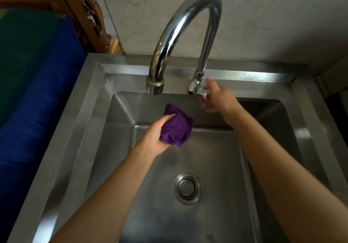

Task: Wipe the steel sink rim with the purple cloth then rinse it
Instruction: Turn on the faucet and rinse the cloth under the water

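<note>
Item 1, purple cloth [176, 127]: I see it bunched into a wad in my left hand [157, 139], held in the air over the basin, below and slightly right of the spout mouth. The wad's long axis runs from upper left to lower right in the head view, with a loose corner hanging toward the basin floor at its lower end.

Item 2, left hand: fingers closed around the cloth from the left side, thumb pressed across its upper edge.

Item 3, right hand [218, 99]: blurred, fingers spread and unclenched, holding nothing. It sits at the tap lever [204, 94] at the faucet base; I cannot tell whether it touches the lever.

Item 4, steel sink rim [88, 95]: flat band framing the basin on the visible sides, dull sheen, faint streaks.

Item 5, faucet [188, 16]: 1 chrome gooseneck arching from the back rim, spout mouth pointing down over the basin's rear half. I see no water stream.

Item 6, drain strainer [188, 188]: 1 round perforated fitting in the basin floor, near me.

Item 7, blue cushion [37, 92]: lies left of the sink.
</note>
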`<state>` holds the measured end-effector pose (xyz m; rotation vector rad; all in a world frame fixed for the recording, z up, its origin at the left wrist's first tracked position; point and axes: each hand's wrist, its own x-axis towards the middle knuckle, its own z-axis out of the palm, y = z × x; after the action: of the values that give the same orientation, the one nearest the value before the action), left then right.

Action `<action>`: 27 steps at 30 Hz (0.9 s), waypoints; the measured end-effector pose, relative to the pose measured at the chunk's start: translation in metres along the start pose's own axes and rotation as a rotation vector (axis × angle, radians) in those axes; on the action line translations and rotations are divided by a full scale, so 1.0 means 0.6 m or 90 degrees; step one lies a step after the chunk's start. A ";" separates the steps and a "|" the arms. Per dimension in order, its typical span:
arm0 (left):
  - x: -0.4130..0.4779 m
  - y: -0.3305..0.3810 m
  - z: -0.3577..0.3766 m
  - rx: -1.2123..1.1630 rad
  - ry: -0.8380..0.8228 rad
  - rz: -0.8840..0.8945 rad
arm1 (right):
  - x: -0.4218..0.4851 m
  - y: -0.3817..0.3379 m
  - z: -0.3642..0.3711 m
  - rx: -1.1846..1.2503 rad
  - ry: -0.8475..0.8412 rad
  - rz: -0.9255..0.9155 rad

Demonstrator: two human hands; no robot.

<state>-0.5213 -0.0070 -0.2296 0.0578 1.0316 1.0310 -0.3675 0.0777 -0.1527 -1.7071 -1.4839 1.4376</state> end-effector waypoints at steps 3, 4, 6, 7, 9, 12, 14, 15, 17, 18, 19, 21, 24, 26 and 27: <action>-0.003 0.003 -0.003 0.034 0.012 0.027 | 0.022 -0.039 0.014 -0.155 -0.065 0.020; -0.002 0.002 -0.006 0.050 0.014 0.035 | 0.029 -0.044 0.019 -0.180 -0.062 0.032; 0.000 0.001 -0.010 0.060 0.001 0.045 | 0.036 -0.047 0.027 -0.164 -0.073 0.068; 0.000 0.002 -0.011 0.052 0.000 0.050 | 0.038 -0.047 0.029 -0.145 -0.079 0.081; -0.003 0.007 -0.009 0.022 0.008 0.057 | 0.041 -0.048 0.031 -0.146 -0.076 0.079; -0.008 0.013 0.000 0.049 0.058 0.092 | 0.042 -0.055 0.036 -0.203 -0.056 0.059; -0.009 0.015 0.005 0.075 0.085 0.116 | 0.041 -0.059 0.038 -0.228 -0.054 0.059; -0.009 0.015 0.005 0.075 0.093 0.123 | 0.040 -0.060 0.039 -0.234 -0.055 0.061; -0.012 0.016 0.004 0.064 0.098 0.132 | 0.041 -0.059 0.040 -0.236 -0.052 0.059; -0.014 0.015 0.002 0.057 0.101 0.138 | 0.041 -0.060 0.042 -0.237 -0.047 0.058; -0.015 0.015 -0.001 0.049 0.101 0.143 | 0.042 -0.061 0.044 -0.235 -0.041 0.057; -0.018 0.014 -0.006 0.045 0.101 0.153 | 0.044 -0.065 0.047 -0.225 -0.035 0.071; -0.020 0.013 -0.013 0.050 0.103 0.168 | 0.048 -0.073 0.048 -0.261 -0.042 0.090; -0.023 0.012 -0.018 0.052 0.105 0.173 | 0.051 -0.076 0.049 -0.299 -0.047 0.072; -0.024 0.012 -0.019 0.053 0.106 0.176 | 0.052 -0.077 0.050 -0.310 -0.050 0.061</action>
<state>-0.5362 -0.0184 -0.2228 0.1900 1.2418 1.2580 -0.4180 0.1123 -0.1367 -2.0427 -1.9392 1.2693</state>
